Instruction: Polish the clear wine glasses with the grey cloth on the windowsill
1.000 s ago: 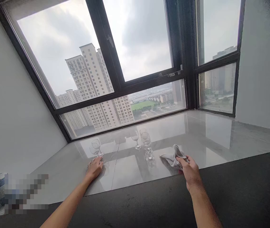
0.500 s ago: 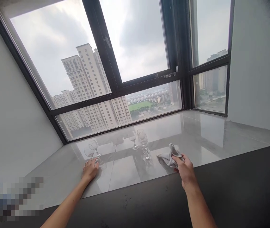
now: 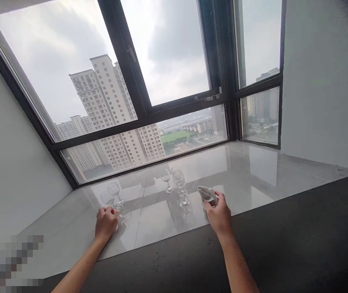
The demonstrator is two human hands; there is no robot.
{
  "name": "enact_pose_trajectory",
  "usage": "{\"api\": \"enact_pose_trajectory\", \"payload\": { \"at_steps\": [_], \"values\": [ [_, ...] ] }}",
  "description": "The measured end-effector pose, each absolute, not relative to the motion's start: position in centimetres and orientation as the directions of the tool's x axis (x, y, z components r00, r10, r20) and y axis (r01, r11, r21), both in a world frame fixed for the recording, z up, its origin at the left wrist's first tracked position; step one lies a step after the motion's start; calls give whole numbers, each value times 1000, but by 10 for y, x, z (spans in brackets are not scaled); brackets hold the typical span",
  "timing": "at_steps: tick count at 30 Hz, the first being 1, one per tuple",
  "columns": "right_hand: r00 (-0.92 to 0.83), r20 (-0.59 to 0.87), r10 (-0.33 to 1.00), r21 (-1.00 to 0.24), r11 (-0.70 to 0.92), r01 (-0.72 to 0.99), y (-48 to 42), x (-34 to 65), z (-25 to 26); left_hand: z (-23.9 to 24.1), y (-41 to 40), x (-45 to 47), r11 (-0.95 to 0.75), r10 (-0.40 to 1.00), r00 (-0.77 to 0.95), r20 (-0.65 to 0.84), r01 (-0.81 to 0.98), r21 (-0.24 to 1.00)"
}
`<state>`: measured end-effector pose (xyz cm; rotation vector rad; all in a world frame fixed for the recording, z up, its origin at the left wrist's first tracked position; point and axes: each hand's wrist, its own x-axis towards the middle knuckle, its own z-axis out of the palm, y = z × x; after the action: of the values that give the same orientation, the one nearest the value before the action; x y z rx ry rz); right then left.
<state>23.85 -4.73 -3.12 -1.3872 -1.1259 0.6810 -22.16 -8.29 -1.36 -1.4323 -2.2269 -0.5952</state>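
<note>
Cloth point(image 3: 206, 194), soft, pale grey and folded, is what I see first through the head camera, from far off. The right hand point(image 3: 219, 214) grips it between thumb and fingers, and a pointed fold sticks out past the fingertips. It is over the shiny ledge point(image 3: 158, 224), to the right of the middle glasses point(image 3: 179, 180) and apart from them. The left hand point(image 3: 106, 224) is by a front glass point(image 3: 107, 198) and a back glass point(image 3: 113, 189), both clear, with round bowls. Its fingers are bent at the bottom of the front glass, but I cannot tell if they pinch it. The back glass stands upright just beside it. The middle glasses stand close together, see-through and overlapping, so I cannot count them well. The ledge is pale grey, flat and smooth like a mirror, with a thin straight line across it. Its front wall point(image 3: 192, 264) is dark and dull. Behind the ledge I see a window frame point(image 3: 142, 119), dark, hard and straight
</note>
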Motion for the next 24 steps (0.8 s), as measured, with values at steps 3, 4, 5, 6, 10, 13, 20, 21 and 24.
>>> {"api": "enact_pose_trajectory", "payload": {
  "at_steps": [3,4,5,6,10,13,20,21,24],
  "values": [
    [299,311,902,-879,153,452,-49,229,-32,-12,-88,-219,301,744,-318,588,945,131],
    [285,324,902,-853,149,501,-49,226,-33,-10,-89,-215,258,754,-288,591,956,137],
    [278,329,902,-833,138,536,-48,225,-33,-8,-90,-210,204,772,-248,585,969,143],
    [277,331,902,-819,128,560,-47,224,-34,-5,-91,-201,139,795,-200,573,979,149],
    [287,338,896,-807,119,579,-41,224,-38,9,-87,-132,-189,892,92,443,965,181],
    [285,342,895,-805,123,580,-41,227,-42,8,-77,-59,-436,881,369,297,876,205],
    [243,400,884,-822,229,521,-41,234,-50,-21,-40,40,-371,928,362,94,920,123],
    [241,402,884,-825,234,515,-41,234,-51,-22,-38,43,-348,937,340,86,931,112],
    [236,397,887,-831,238,502,-40,236,-51,-22,-38,41,-325,944,318,88,942,83]
  ]
}}
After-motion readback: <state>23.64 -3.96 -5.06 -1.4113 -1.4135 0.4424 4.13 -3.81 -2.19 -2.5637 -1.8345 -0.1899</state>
